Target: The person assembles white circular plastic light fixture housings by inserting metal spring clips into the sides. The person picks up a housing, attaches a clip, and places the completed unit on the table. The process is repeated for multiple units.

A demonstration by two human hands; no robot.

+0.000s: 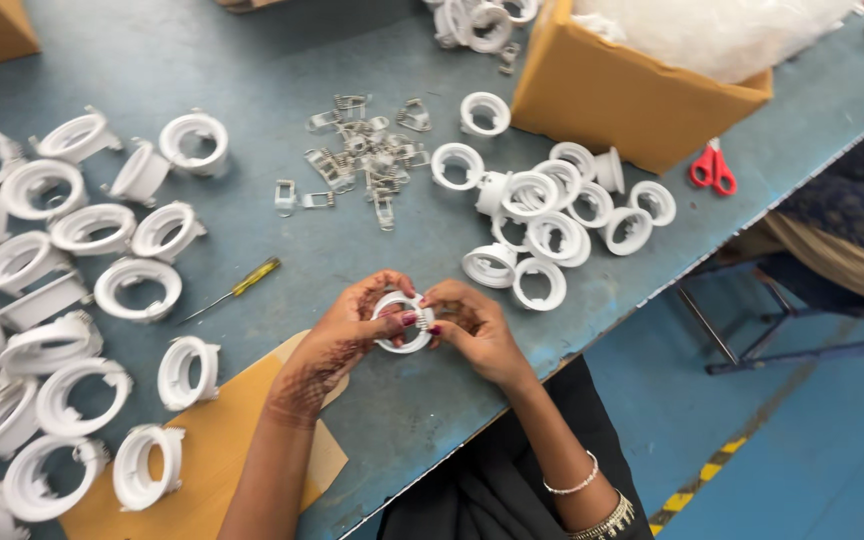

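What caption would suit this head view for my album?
Both hands, left and right, hold a white ring over a blue table strewn with rings and clips.

White plastic rings [137,288], red scissors [714,168], blue table [252,60] — yellow-handled screwdriver [237,286], perhaps green-tipped.
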